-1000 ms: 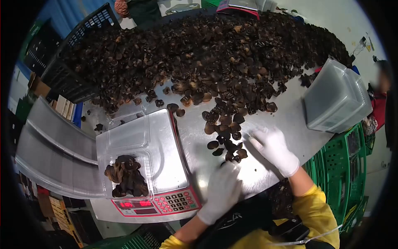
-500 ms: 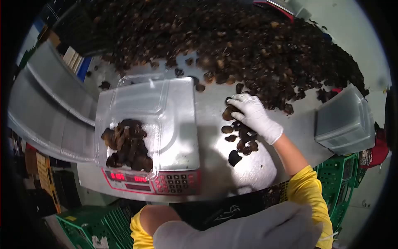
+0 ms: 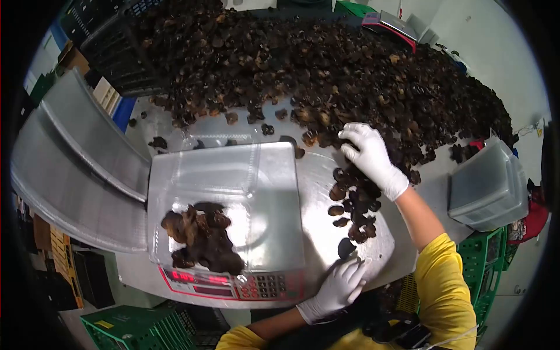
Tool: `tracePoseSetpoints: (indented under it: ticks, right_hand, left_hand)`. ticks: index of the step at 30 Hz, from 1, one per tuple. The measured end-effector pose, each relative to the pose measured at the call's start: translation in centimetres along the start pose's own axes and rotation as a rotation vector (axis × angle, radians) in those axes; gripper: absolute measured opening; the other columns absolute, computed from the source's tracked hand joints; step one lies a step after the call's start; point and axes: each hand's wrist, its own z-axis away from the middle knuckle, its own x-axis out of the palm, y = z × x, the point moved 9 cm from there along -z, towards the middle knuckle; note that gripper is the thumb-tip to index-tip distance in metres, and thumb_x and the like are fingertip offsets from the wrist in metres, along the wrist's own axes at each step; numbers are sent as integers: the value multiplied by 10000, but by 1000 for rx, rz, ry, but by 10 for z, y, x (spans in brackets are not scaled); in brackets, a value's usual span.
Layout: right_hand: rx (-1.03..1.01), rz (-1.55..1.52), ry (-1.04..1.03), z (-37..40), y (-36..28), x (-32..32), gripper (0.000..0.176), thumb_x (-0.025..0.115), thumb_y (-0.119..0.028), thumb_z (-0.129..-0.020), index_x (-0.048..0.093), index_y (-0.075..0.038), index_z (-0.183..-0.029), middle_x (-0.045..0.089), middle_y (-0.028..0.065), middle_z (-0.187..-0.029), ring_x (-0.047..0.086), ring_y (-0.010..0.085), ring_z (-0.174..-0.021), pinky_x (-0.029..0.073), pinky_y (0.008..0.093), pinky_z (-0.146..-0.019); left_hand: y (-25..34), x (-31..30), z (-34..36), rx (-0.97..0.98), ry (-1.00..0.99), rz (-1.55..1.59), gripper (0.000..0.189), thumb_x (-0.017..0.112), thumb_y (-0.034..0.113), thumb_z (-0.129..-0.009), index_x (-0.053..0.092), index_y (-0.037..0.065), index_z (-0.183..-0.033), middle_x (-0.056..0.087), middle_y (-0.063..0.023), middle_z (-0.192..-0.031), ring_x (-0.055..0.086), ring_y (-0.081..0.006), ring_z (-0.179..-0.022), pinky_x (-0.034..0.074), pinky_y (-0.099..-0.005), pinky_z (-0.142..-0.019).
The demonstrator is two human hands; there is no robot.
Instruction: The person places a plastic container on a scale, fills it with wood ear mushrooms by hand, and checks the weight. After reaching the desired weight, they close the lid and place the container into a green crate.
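Observation:
My right hand (image 3: 373,160), in a white glove, rests at the near edge of a large pile of dark brown mushrooms (image 3: 344,64). Its fingers are bent and its thumb is apart from them; I see nothing held. Below it lies a small loose group of mushrooms (image 3: 363,201) on the metal table. My left hand (image 3: 335,291), also gloved, is over the table's front edge, fingers apart, just below one dark mushroom (image 3: 346,249). To the left, a clear plastic tray (image 3: 248,169) containing a clump of mushrooms (image 3: 204,236) sits on a scale (image 3: 274,233).
Stacked clear trays (image 3: 81,181) lean at the left of the scale. A clear plastic tub (image 3: 487,189) stands at the table's right end, above green crates (image 3: 487,256). Another scale (image 3: 391,26) is at the back, and a black crate (image 3: 119,55) stands back left.
My left hand has come into view at the table's front edge. My right hand has moved off the loose mushrooms toward the big pile. The view has shifted, so the scale sits lower.

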Motion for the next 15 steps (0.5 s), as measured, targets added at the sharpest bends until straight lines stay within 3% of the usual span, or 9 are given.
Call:
tracePoseSetpoints:
  ticks: [2,4,8,10,12,15]
  right_hand:
    - [-18,32,171,-38,18,-3,228,673,-172,-797,695,-79,-1003,647,100,-1120,577,290,-1091,459,410,-898]
    - [-42,129,242,-73,26,-1,201,665,-154,-798,704,-82,-982,656,94,-1066,595,289,-1042,471,416,-865]
    - [70,325,-5,-126,57,41,259,686,-145,-761,714,-108,-1015,643,78,-1090,581,260,-1078,457,405,-879]
    - [90,429,-23,-128,68,55,254,693,-148,-751,720,-112,-1002,643,77,-1069,586,257,-1059,455,402,-875]
    - [105,464,-62,-123,77,57,201,687,-141,-747,712,-109,-944,642,68,-1025,589,249,-1033,452,401,-849]
    - [-6,284,323,-94,56,8,98,665,-117,-744,657,-84,-835,642,52,-956,594,260,-981,450,404,-795]
  left_hand:
    - [-12,12,7,-17,-44,106,613,618,168,-840,415,-38,-1380,581,-195,-1135,533,-365,-1087,439,-431,-945]
    - [-11,4,4,-13,-30,90,642,624,155,-832,387,-42,-1396,569,-196,-1164,543,-351,-1073,447,-425,-935]
    - [-15,1,-5,-50,-89,194,647,624,135,-830,374,-42,-1400,555,-201,-1204,551,-342,-1069,448,-420,-934]
    - [-18,7,-3,-98,-165,143,633,620,122,-832,379,-40,-1394,551,-205,-1219,553,-342,-1077,447,-419,-937]
    - [-16,4,-3,-62,-98,158,634,621,126,-831,379,-41,-1393,550,-206,-1225,551,-343,-1090,448,-414,-938]
    - [-16,1,-5,-57,-68,194,629,616,119,-830,379,-42,-1390,553,-201,-1201,558,-343,-1061,451,-417,-929]
